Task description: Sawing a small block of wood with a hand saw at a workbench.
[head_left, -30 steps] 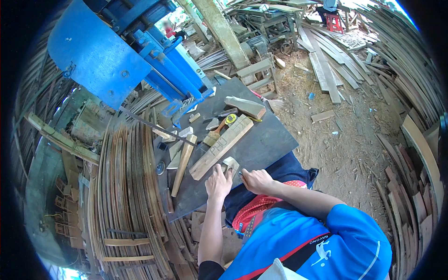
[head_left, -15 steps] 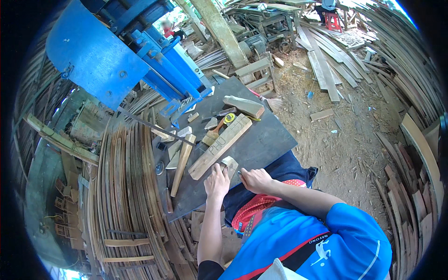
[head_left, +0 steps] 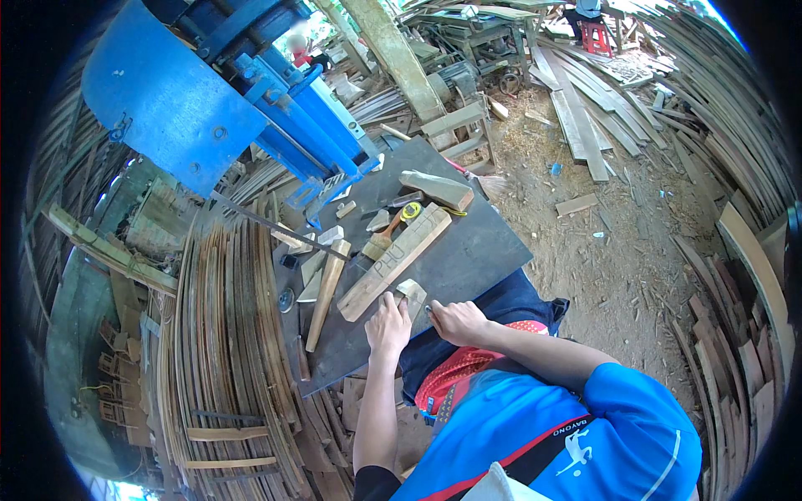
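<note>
Near on the table [head_left: 480, 250], work looks unfinished: left hand [head_left: 388, 326] pinching a block [head_left: 412, 290], right hand [head_left: 459, 323] curled around something small [head_left: 428, 308].

I see a big blue machine [head_left: 171, 96] at upper left, with a row of planks [head_left: 225, 334] lower in my view. Farther off, I make out a red stool [head_left: 596, 38] near loose boards [head_left: 579, 121] on the dirt floor [head_left: 626, 284].
</note>
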`<action>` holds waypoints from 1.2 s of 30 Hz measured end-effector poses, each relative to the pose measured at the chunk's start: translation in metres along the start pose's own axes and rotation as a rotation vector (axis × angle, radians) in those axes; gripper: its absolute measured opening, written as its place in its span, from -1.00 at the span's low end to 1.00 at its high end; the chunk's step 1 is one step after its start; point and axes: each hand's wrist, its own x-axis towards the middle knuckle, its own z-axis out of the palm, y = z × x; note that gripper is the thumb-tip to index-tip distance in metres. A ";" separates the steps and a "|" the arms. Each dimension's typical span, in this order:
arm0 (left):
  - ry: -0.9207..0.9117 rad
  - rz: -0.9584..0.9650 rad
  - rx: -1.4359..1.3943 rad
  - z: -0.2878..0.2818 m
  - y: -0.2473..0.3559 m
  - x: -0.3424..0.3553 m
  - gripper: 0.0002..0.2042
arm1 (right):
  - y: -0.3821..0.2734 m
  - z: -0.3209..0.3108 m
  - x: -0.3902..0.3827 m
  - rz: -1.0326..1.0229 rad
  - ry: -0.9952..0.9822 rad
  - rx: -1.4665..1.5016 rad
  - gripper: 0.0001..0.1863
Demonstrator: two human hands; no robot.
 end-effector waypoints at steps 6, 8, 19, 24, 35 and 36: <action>0.037 -0.033 0.030 0.003 0.002 0.000 -0.69 | 0.001 0.001 0.002 -0.020 0.014 -0.006 -0.68; 0.019 -0.048 0.039 0.002 0.002 0.001 -0.69 | 0.001 0.002 0.003 -0.024 0.021 -0.006 -0.68; -0.015 -0.058 0.027 -0.001 -0.001 0.001 -0.67 | -0.003 -0.005 -0.003 -0.063 0.020 -0.003 -0.71; 0.007 -0.061 -0.010 0.005 -0.020 0.017 -0.67 | 0.002 -0.007 -0.032 -0.021 -0.031 -0.061 -0.72; 0.051 0.156 -0.072 0.002 -0.018 0.011 -0.71 | -0.001 -0.034 -0.053 -0.038 -0.067 -0.096 -0.74; 0.023 0.117 -0.056 -0.002 -0.009 0.006 -0.70 | -0.008 -0.039 -0.042 -0.005 -0.112 -0.132 -0.76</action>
